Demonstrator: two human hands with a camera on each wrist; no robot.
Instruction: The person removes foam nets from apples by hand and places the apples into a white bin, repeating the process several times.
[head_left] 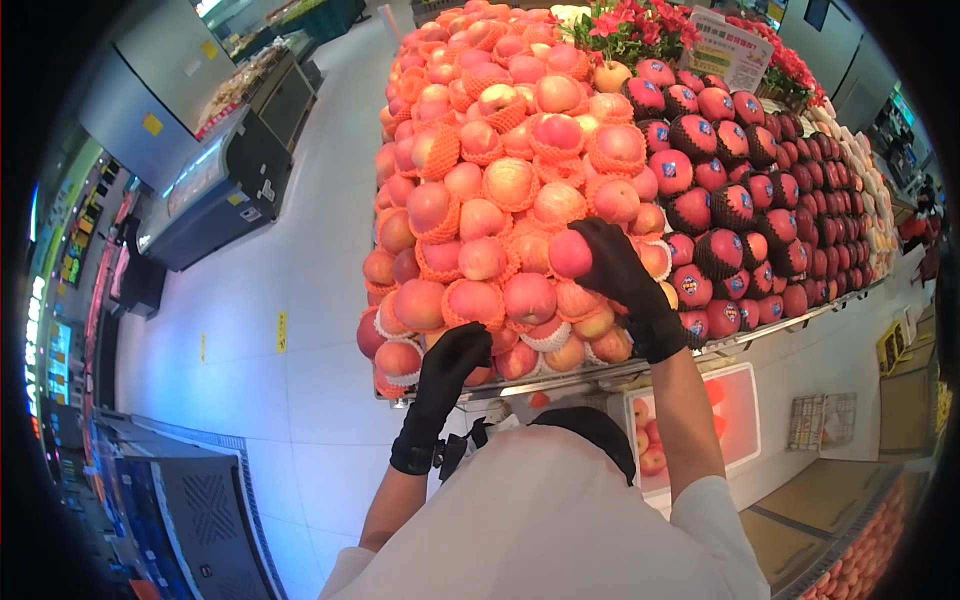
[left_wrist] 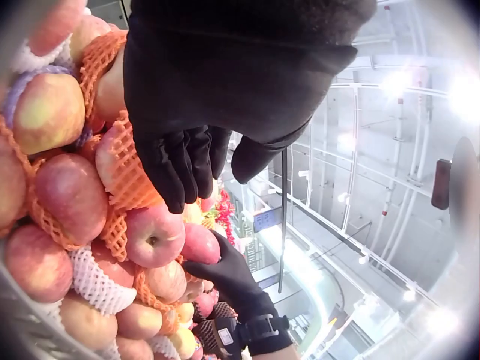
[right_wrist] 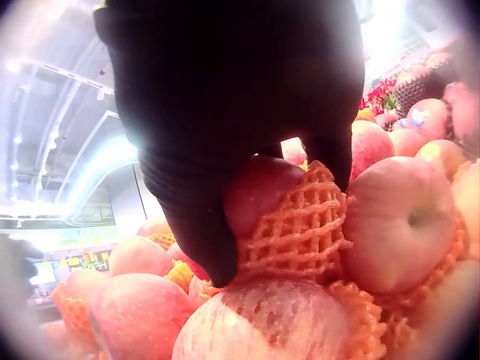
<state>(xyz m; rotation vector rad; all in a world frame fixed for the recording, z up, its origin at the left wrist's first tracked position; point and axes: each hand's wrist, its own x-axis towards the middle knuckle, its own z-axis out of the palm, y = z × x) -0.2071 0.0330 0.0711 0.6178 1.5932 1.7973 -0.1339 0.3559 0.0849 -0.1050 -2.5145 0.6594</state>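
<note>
My right hand [head_left: 618, 272], in a black glove, grips a red apple [head_left: 570, 254] at the right part of a heaped apple pile. In the right wrist view, thumb and fingers lie around this apple [right_wrist: 259, 191], and an orange foam net [right_wrist: 300, 232] covers its lower part. Just below it sits a streaked pale-red apple [right_wrist: 259, 322]. My left hand [head_left: 452, 362], gloved too, hovers by the pile's front edge with nothing in it. Its fingers [left_wrist: 176, 169] hang loosely bent in the left wrist view, close to an apple in orange netting [left_wrist: 124, 169].
Dark red apples in black nets [head_left: 720, 250] fill the stand's right side. Behind them are red flowers [head_left: 640, 35] and a sign [head_left: 730, 50]. A metal rail [head_left: 780, 325] edges the stand. Below it, a white foam box [head_left: 745, 440] holds several apples.
</note>
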